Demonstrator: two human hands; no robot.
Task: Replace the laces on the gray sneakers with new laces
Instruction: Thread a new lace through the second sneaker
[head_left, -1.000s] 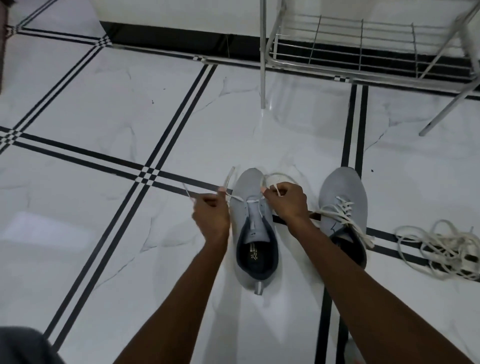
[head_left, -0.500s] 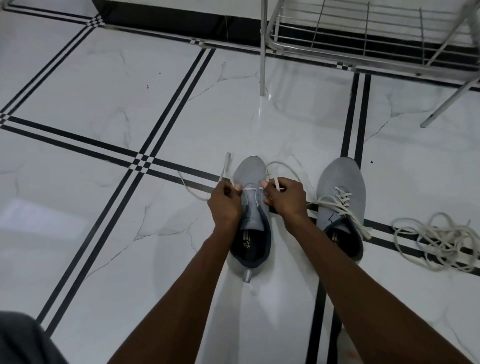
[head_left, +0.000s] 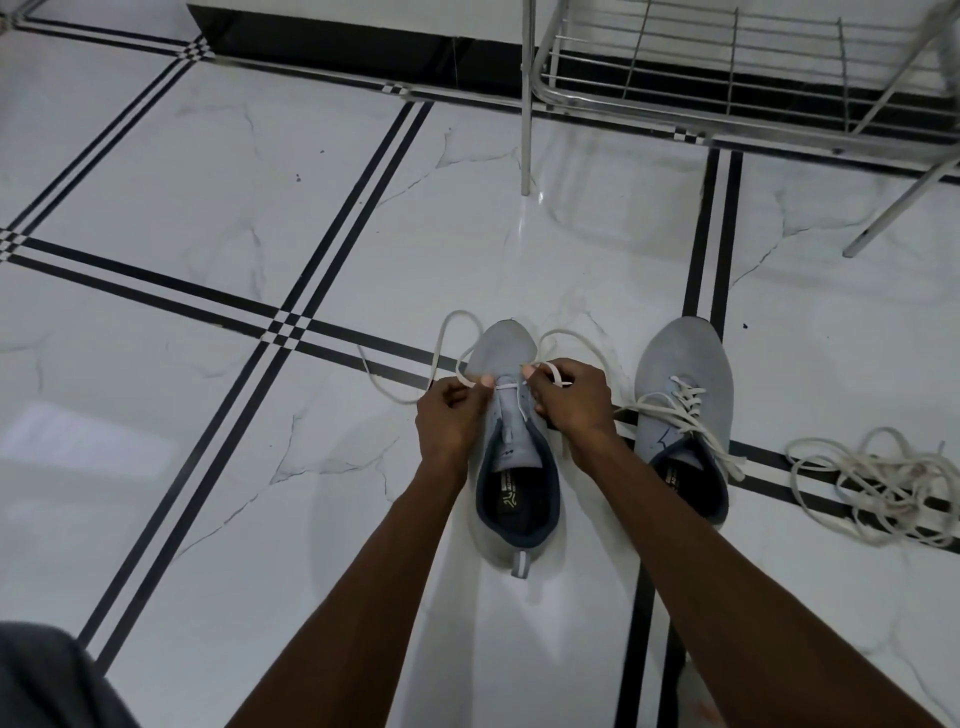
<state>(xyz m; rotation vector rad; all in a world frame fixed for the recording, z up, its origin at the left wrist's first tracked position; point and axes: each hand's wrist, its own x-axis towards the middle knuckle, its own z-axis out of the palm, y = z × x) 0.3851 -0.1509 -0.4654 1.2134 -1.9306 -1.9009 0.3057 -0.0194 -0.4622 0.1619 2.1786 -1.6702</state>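
Observation:
Two gray sneakers stand on the tiled floor, toes pointing away from me. The left sneaker (head_left: 511, 467) has a white lace (head_left: 447, 338) threaded across its lowest eyelets only. My left hand (head_left: 452, 415) pinches the lace's left end and my right hand (head_left: 569, 402) pinches its right end, both just above the tongue. Loose loops of the lace curl over the toe and out to the left. The right sneaker (head_left: 685, 374) is laced with a white lace whose ends trail loose.
A tangled pile of off-white laces (head_left: 878, 483) lies on the floor at the right. A metal wire rack (head_left: 727, 93) on thin legs stands at the back right. Dark fabric shows at the bottom left corner.
My hands have closed in toward the sneaker's middle, and the lace loops have slackened over the toe and floor. The camera has tipped down slightly.

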